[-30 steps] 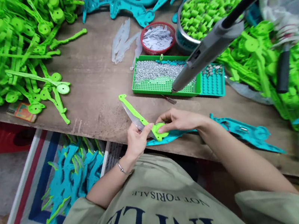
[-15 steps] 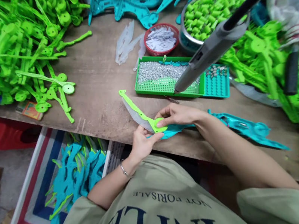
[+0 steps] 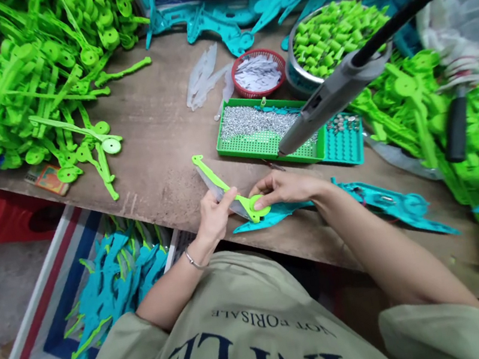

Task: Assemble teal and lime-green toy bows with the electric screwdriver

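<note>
Between my hands is a lime-green plastic arm (image 3: 213,177) with a round disc at its near end and a translucent blade-like sheet along its side. My left hand (image 3: 214,215) pinches the arm and sheet at mid-length, thumb on top. The fingers of my right hand (image 3: 284,189) are closed on the disc end, thumb on the disc. Beneath them a long turquoise plastic piece (image 3: 383,196) lies along the table's front edge; its pointed left tip shows under the disc. Whether the arm touches it I cannot tell.
A green tray of small metal parts (image 3: 264,124), a red basket of white strips (image 3: 259,72) and a metal bowl of green caps (image 3: 337,36) stand beyond my hands. A grey tool (image 3: 328,92) hangs over the tray. Green parts (image 3: 16,87) heap at left. Turquoise-green pieces (image 3: 115,284) fill a box below.
My left hand has shifted from the disc end up to the middle of the green arm, uncovering the turquoise tip. My right hand stays at the disc. The view has shifted slightly.
</note>
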`<state>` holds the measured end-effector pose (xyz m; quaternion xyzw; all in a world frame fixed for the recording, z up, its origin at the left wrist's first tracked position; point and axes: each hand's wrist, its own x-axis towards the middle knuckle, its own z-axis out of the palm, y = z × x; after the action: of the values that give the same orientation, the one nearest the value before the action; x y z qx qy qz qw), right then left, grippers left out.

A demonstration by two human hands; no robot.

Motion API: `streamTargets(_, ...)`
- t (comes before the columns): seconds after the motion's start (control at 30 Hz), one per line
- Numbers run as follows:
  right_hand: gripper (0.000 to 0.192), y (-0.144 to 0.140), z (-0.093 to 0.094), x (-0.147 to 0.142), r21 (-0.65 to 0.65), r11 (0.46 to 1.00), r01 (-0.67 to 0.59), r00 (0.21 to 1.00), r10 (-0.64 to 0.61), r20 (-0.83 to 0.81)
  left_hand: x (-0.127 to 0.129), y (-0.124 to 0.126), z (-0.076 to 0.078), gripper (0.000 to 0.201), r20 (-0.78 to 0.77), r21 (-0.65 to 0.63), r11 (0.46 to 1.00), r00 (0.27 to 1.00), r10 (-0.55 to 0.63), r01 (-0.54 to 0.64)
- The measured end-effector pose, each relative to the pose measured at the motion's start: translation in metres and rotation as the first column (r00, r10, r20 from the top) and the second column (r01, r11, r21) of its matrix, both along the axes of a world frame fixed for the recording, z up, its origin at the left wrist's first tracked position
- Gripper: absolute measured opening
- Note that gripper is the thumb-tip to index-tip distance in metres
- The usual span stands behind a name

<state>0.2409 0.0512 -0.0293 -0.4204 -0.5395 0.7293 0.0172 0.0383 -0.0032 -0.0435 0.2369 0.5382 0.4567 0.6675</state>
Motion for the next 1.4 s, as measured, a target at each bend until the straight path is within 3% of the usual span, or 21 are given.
streamTargets(0.13,0.054,0.004,0.001,0.000,-0.012,1.000,0.029,0.999,-0.029,-0.020,0.004,0.005,-0.003,0.063,-0.004,0.010,0.999,0.999,0.040,-0.040)
streamTargets(0.3,0.055,0.010,0.005,0.007,-0.004,1.000,0.010,0.999,-0.010,-0.043,0.002,0.014,-0.004,0.064,0.000,0.014,1.000,1.000,-0.022,0.022)
streamTargets(0.63,0.054,0.015,-0.003,0.010,0.032,0.999,0.006,0.998,-0.004,-0.064,0.000,0.018,-0.010,0.063,-0.063,0.050,0.997,0.997,-0.050,0.053)
streamTargets(0.7,0.052,0.016,0.000,0.009,0.093,0.996,-0.007,0.999,0.011,-0.041,-0.004,0.018,-0.007,0.066,-0.057,0.037,0.996,0.995,-0.076,0.079)
streamTargets(0.77,0.046,0.017,0.004,0.008,0.233,0.972,-0.034,0.999,0.029,0.025,-0.010,0.014,-0.006,0.070,-0.096,0.034,0.996,0.992,-0.080,0.084)
streamTargets(0.87,0.036,0.014,0.010,0.005,0.477,0.874,-0.089,0.984,0.004,0.175,-0.019,-0.002,-0.007,0.076,-0.211,0.078,0.992,0.974,-0.082,0.100)
streamTargets(0.93,0.033,0.008,0.014,0.001,0.580,0.809,-0.099,0.975,-0.038,0.221,-0.023,-0.015,-0.009,0.074,-0.325,0.161,0.972,0.939,-0.113,0.173)
streamTargets(1.0,0.032,-0.004,0.018,-0.003,0.662,0.748,-0.053,0.971,-0.117,0.210,-0.025,-0.028,-0.011,0.073,-0.469,0.250,0.916,0.867,-0.168,0.312)
streamTargets(1.1,0.023,-0.028,0.024,-0.007,0.776,0.621,0.113,0.931,-0.338,0.136,-0.024,-0.043,-0.011,0.073,-0.684,0.345,0.775,0.707,-0.179,0.530)
streamTargets(1.17,0.019,-0.043,0.028,-0.006,0.832,0.476,0.285,0.825,-0.563,0.040,-0.022,-0.048,-0.011,0.071,-0.789,0.382,0.670,0.603,-0.123,0.637)
streamTargets(1.23,0.016,-0.052,0.027,-0.004,0.862,0.217,0.458,0.600,-0.791,-0.120,-0.019,-0.049,-0.013,0.071,-0.848,0.393,0.596,0.526,-0.059,0.700)
streamTargets(1.27,0.022,-0.052,0.026,-0.002,0.855,0.080,0.513,0.477,-0.854,-0.206,-0.017,-0.048,-0.014,0.072,-0.866,0.391,0.580,0.499,-0.031,0.715)
streamTargets(1.3,0.036,-0.050,0.025,-0.001,0.834,-0.021,0.551,0.386,-0.880,-0.277,-0.016,-0.047,-0.015,0.074,-0.881,0.385,0.575,0.473,-0.005,0.722)
streamTargets(1.33,0.051,-0.046,0.023,-0.001,0.810,-0.071,0.583,0.342,-0.882,-0.323,-0.014,-0.046,-0.017,0.076,-0.895,0.374,0.578,0.445,0.021,0.725)
streamTargets(1.37,0.063,-0.040,0.022,-0.001,0.788,-0.069,0.612,0.345,-0.873,-0.344,-0.012,-0.045,-0.018,0.077,-0.910,0.360,0.584,0.413,0.046,0.728)
streamTargets(1.4,0.070,-0.033,0.021,-0.002,0.770,-0.033,0.637,0.376,-0.859,-0.347,-0.010,-0.043,-0.019,0.077,-0.923,0.344,0.589,0.378,0.071,0.731)
